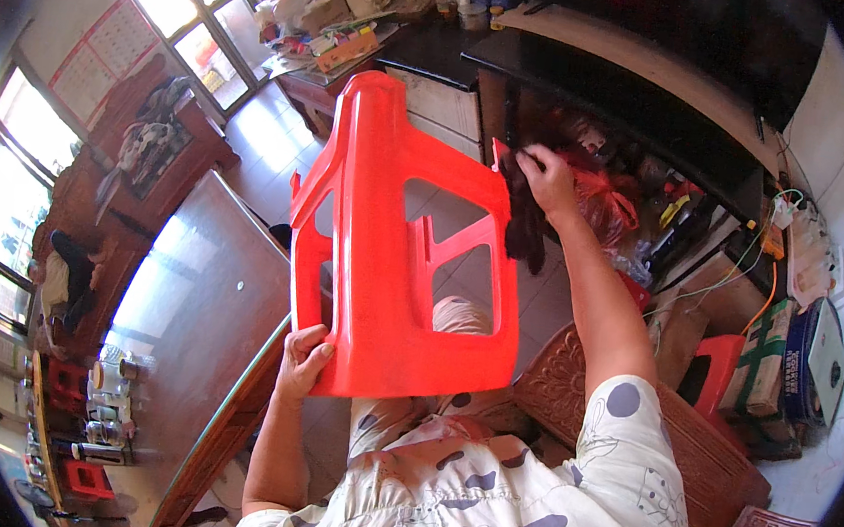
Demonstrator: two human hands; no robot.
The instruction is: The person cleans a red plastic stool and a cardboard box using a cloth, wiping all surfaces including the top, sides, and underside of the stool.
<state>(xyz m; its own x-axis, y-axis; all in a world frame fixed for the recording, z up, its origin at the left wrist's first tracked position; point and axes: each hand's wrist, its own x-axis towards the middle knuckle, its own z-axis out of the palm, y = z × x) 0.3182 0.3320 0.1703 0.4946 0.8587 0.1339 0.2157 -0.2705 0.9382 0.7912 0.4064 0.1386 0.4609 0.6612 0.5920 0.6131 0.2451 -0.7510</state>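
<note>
A red plastic stool (383, 275) is held up before me, tilted, with its legs pointing away and openings in its sides. My left hand (304, 362) grips its lower left edge, thumb on the outer face. To the right of the stool, my right hand (546, 176) pinches a dark cloth (522, 219), which hangs down beside the stool's side. A small red tip (498, 150) of plastic shows next to the cloth; whether it belongs to the stool I cannot tell. The cloth hides part of the stool's right edge.
A glass-topped wooden table (203, 274) stands at left, with jars (109, 394) on it. Carved wooden furniture (706, 461) lies behind my right arm. Red plastic bags (600, 204) fill the space under a black counter (595, 90). Boxes and a round blue tin (801, 364) stand at right.
</note>
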